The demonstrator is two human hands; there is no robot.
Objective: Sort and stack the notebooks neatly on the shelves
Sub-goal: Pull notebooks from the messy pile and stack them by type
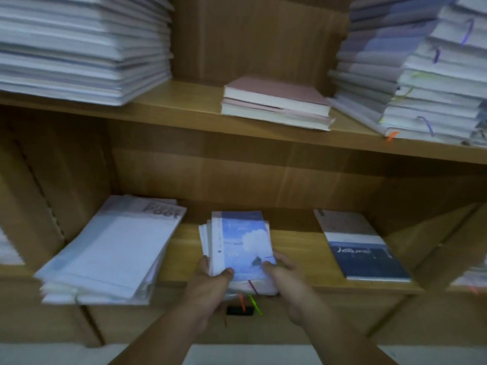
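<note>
Item: sky-cover notebook stack (237, 248), lower shelf (303, 259) centre, near end overhanging front edge. Left hand (210, 280) + right hand (283, 272) grip its near corners, thumbs on top. Step, prob.: seating/squaring stack. Next: push back, align edges.

Open at 3 o'clock of the small stack of notebooks with a sky-blue cloud cover (241, 241): a bare strip of the lower light-wood shelf board (300, 256), ended by a flat notebook with a grey, white and dark-blue cover (361, 248). Narrower at 9 o'clock, hemmed by the wide slumped pile of white and pale-blue notebooks (113, 248). Taken up at 6 o'clock by the left hand (210, 283) and the right hand (286, 275) gripping that stack. Open above, up to the upper wooden shelf board (184, 101) (back in shadow). Up there, bare at 11 o'clock between the tall white paper stack (79, 48) and two pink-covered books (276, 98); blocked at 1 o'clock by the leaning grey-blue notebook tower (390, 69).
</note>
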